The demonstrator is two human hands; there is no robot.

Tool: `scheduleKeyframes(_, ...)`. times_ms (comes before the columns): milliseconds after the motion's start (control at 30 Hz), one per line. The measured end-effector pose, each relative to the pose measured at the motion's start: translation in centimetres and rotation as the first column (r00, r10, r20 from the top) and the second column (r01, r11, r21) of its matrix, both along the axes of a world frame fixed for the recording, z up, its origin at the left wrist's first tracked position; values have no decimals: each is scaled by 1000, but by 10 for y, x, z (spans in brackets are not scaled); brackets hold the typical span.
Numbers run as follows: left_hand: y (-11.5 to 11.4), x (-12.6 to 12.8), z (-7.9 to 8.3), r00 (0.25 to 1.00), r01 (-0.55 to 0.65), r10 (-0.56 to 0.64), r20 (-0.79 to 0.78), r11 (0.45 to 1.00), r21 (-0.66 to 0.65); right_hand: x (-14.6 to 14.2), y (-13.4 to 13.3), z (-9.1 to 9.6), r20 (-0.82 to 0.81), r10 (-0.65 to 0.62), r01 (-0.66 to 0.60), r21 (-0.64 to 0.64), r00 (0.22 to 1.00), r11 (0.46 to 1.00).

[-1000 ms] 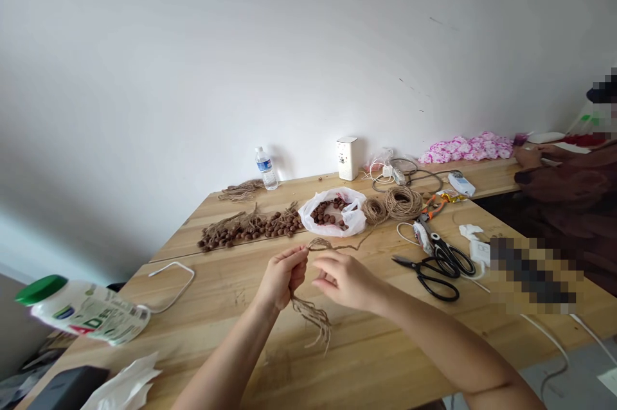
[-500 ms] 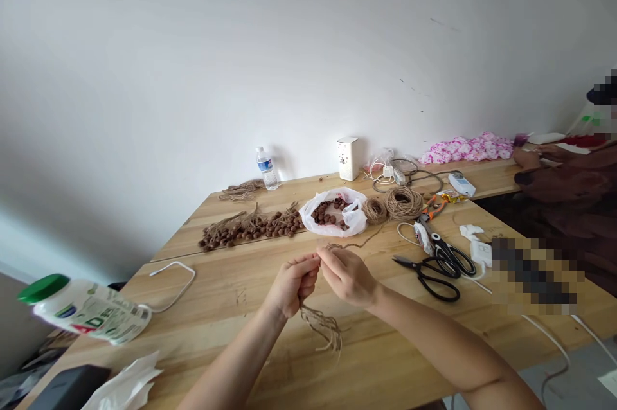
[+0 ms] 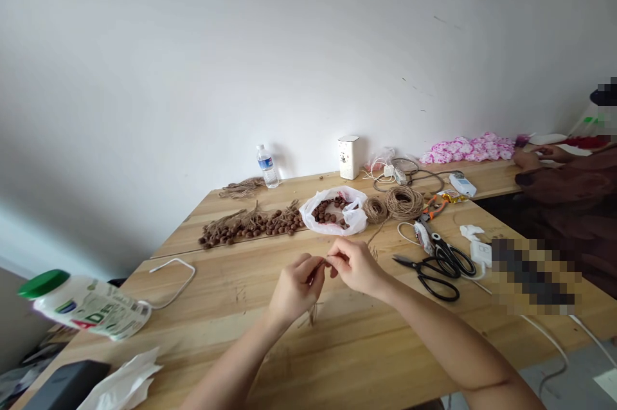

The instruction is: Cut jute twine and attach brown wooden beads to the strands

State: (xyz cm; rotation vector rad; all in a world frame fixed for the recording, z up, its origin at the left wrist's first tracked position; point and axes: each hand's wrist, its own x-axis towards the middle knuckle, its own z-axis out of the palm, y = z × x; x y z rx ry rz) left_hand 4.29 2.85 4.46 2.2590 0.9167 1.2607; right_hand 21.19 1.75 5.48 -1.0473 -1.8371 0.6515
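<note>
In front of me, my left hand (image 3: 296,288) is closed around a bundle of brown twine (image 3: 312,315), whose loose ends hang below the fingers. Fingertips of my right hand (image 3: 355,267) pinch at the same twine, touching or nearly touching the left fingertips. What lies between the fingertips is mostly hidden. Beyond the right hand, a strand runs toward two balls of twine, a large one (image 3: 403,203) and a smaller one (image 3: 375,209). A white plastic bag (image 3: 357,222) beside them holds round brown beads or nuts (image 3: 324,212).
Bunches of twine with brown balls (image 3: 250,225) lie left of the bag. Black scissors (image 3: 436,275) and orange-handled pliers (image 3: 435,206) lie to the right. A green-capped bottle (image 3: 91,307) stands left, a water bottle (image 3: 267,167) at the back. Another person's hand (image 3: 527,160) is at far right.
The hands have turned, and the right hand has shifted slightly right with its fingers bent downward. Less of the hanging twine shows below the left hand.
</note>
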Motion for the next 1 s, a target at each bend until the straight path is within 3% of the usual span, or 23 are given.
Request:
scheduleKeyframes(67, 1, -3, -3, 995, 45, -29, -97, 985, 168, 2, 0, 4, -94, 53, -66, -145, 994, 987)
scheduleKeyframes(167, 4, -5, -4, 982, 89, -42, -182, 961, 260, 5, 2, 6, -163, 79, -117, -243, 983, 963)
scheduleKeyframes(433, 5, -4, 0, 947, 137, -78, -311, 975, 173, 11, 5, 6, -100, 138, -166, -363, 985, 917)
scheduleKeyframes(567, 3, -4, 0, 937, 150, -69, -343, 965, 216, 16, 8, 6, -142, 145, -193, -423, 979, 885)
scheduleKeyframes(667, 4, -3, -7, 940, 115, 19, -341, 922, 369, 20, 13, 6, -243, 139, -249, -518, 960, 818)
scheduleKeyframes(767, 7, -3, -16, 925, 72, 157, -346, 823, 564, 25, 18, 7, -278, 138, -282, -587, 951, 759)
scheduleKeyframes(867, 11, -4, -21, 892, 139, 204, -403, 724, 675, 28, 20, 7, -299, 153, -316, -633, 942, 706)
scheduleKeyframes(933, 11, -5, -21, 882, 171, 199, -427, 709, 684, 28, 21, 6, -326, 163, -346, -647, 931, 680)
scheduleKeyframes(1000, 11, -4, -20, 898, 151, 172, -405, 745, 650, 30, 22, 3, -323, 180, -356, -650, 929, 671)
